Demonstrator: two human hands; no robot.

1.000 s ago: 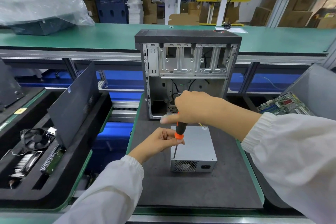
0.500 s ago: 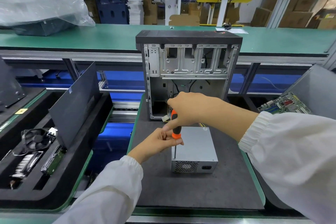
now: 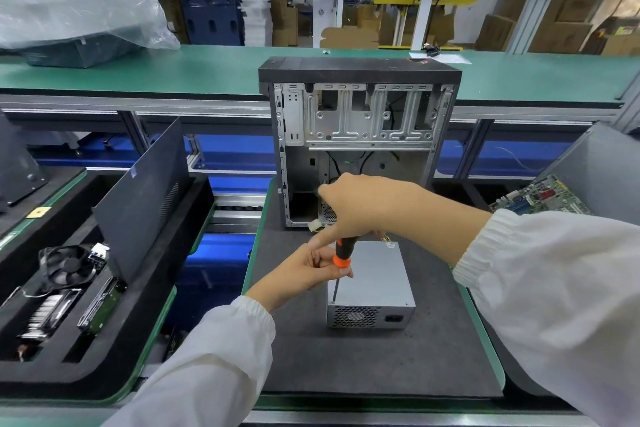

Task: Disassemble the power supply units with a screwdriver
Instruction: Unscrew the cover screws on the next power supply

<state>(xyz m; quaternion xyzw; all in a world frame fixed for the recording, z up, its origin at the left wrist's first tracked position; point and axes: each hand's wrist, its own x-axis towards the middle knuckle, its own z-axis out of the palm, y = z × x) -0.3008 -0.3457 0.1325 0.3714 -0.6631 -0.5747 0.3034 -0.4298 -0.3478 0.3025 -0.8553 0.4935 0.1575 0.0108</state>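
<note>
A silver power supply unit [image 3: 375, 282] lies on the dark foam mat [image 3: 374, 360], its vent grille and socket facing me. A screwdriver [image 3: 341, 258] with a black and orange handle stands upright, its tip on the unit's near left top corner. My right hand [image 3: 367, 204] grips the top of the handle from above. My left hand [image 3: 304, 272] pinches the orange collar low on the handle, just left of the unit. Behind stands the open, gutted computer case [image 3: 360, 139], with loose cable connectors at its base.
A black foam tray [image 3: 114, 350] on the left holds a fan [image 3: 69, 265], a drive and a leaning black side panel [image 3: 145, 198]. A green motherboard [image 3: 540, 198] leans against a grey panel at the right. A green workbench runs behind the case.
My right hand has turned on the handle, its extended finger drawing back. The screwdriver stays upright on the same corner, and my left hand keeps its pinch.
</note>
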